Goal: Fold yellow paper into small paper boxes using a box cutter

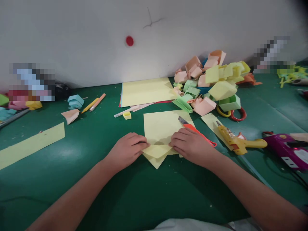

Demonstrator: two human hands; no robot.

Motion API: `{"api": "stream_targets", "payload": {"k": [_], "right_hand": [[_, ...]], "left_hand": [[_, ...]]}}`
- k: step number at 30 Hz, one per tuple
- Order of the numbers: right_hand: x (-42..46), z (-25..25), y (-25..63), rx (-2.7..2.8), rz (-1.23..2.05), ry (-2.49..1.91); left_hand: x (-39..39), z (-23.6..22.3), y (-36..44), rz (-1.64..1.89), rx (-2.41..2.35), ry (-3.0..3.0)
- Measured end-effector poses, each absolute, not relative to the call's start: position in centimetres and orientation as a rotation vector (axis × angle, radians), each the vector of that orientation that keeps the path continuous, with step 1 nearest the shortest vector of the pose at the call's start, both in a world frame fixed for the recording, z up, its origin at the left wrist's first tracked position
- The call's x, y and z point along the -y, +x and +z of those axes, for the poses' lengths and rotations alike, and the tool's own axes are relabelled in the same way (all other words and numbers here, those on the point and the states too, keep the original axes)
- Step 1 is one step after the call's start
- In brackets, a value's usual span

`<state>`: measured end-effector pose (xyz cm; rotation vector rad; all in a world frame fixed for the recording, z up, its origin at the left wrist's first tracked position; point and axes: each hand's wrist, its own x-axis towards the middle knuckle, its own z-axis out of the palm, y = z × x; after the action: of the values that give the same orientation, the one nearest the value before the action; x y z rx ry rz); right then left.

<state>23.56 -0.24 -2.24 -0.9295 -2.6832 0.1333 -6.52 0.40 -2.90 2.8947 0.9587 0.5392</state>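
Note:
A partly folded piece of pale yellow paper [157, 152] lies between my hands, one corner pointing toward me and a flap folded across it. My left hand [127, 147] pinches its left end, and my right hand [190, 145] pinches the right end; both sets of fingers are closed on it. Behind it lies a flat yellow sheet [160, 126], partly under my hands. An orange utility knife [198, 132] with its blade out rests on that sheet, just beyond my right hand. The undersides of my fingertips are hidden.
A yellow glue gun [237, 141] lies to the right, beside a purple device [287, 150] and scissors [238, 114]. Folded paper pieces [211, 85] are heaped at back right. A paper stack [146, 91], pencils [93, 103] and a long yellow strip [36, 142] lie farther off.

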Motion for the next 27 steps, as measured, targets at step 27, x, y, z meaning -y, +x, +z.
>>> {"api": "stream_targets", "payload": {"k": [27], "right_hand": [[1.1, -3.4, 22.8, 2.852, 0.03, -0.697]], "left_hand": [[0.5, -2.4, -6.8, 0.24, -0.832, 3.096]]}}
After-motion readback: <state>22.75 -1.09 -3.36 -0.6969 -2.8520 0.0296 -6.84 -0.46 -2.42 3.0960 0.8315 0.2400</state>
